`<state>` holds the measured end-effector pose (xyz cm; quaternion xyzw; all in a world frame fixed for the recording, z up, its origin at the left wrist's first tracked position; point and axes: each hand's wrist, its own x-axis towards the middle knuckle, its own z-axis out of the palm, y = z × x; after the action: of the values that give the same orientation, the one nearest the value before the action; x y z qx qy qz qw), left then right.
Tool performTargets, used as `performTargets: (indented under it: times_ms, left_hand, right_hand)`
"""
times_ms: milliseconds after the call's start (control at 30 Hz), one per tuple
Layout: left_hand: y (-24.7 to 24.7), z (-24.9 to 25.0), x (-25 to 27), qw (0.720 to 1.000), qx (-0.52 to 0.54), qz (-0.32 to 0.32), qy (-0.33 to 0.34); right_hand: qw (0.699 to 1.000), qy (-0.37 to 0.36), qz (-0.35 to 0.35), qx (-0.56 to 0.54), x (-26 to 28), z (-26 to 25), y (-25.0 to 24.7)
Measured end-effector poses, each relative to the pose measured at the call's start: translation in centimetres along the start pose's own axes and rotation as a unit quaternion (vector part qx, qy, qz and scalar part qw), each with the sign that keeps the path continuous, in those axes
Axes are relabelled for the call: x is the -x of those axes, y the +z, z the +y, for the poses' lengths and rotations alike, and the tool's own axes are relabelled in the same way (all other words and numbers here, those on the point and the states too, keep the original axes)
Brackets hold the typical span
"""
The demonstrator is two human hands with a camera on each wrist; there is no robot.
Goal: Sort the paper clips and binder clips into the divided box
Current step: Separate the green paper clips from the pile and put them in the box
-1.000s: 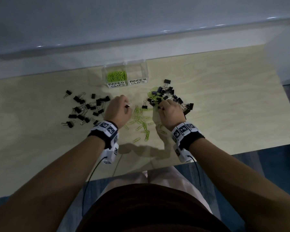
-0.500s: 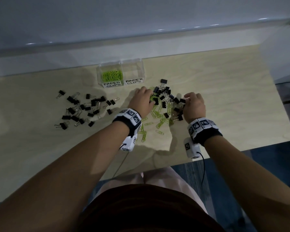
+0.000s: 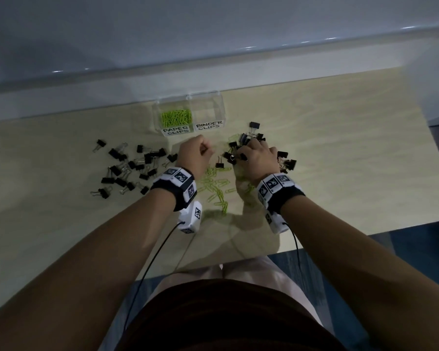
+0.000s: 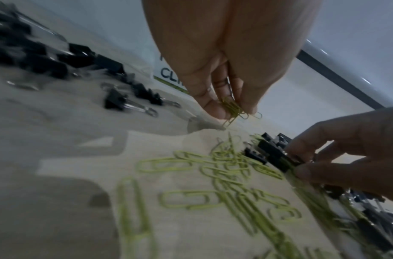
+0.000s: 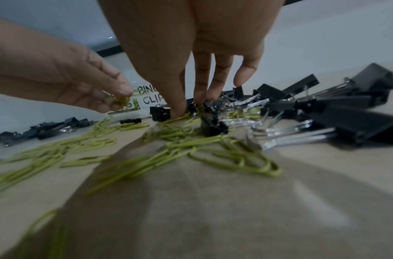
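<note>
The clear divided box [image 3: 162, 111] stands at the back of the table. Its PAPER CLIPS side holds green paper clips [image 3: 175, 117]; the BINDER CLIPS side [image 3: 208, 110] looks bare. My left hand [image 3: 203, 150] hovers just in front of the box and pinches a small bunch of green paper clips [image 4: 233, 109]. My right hand [image 3: 243, 153] reaches down into a mixed heap of black binder clips [image 3: 254, 138] and paper clips. Its thumb and forefinger pinch a black binder clip [image 4: 277, 157], the fingertips [image 5: 180, 108] touching the table.
Loose green paper clips [image 3: 216, 183] lie between my wrists. A second scatter of black binder clips [image 3: 129, 168] lies to the left. The wooden table [image 3: 340, 148] ends at a white wall behind; its front edge is near my body.
My left hand has drawn back left out of the mixed heap, with paper clips pinched. My right hand has shifted left onto the heap's binder clips.
</note>
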<state>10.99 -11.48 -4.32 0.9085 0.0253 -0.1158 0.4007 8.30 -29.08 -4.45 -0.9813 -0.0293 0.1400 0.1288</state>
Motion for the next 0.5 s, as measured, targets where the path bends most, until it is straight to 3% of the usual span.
performTargets:
  times_ms: [233, 367, 500]
  left_hand:
    - [-1.8, -3.2, 2.9, 0.994, -0.042, -0.066, 0.071]
    - [-2.0, -4.8, 4.2, 0.979, -0.132, -0.105, 0.11]
    - [-1.7, -4.4, 4.4, 0.969, -0.179, -0.139, 0.095]
  right_hand:
    - [0.999, -0.005, 0.046, -0.007, 0.9, 1.9, -0.6]
    - [0.985, -0.082, 0.119, -0.093, 3.5, 2.6, 0.0]
    - [0.985, -0.089, 0.072, -0.133, 6.8, 2.2, 1.0]
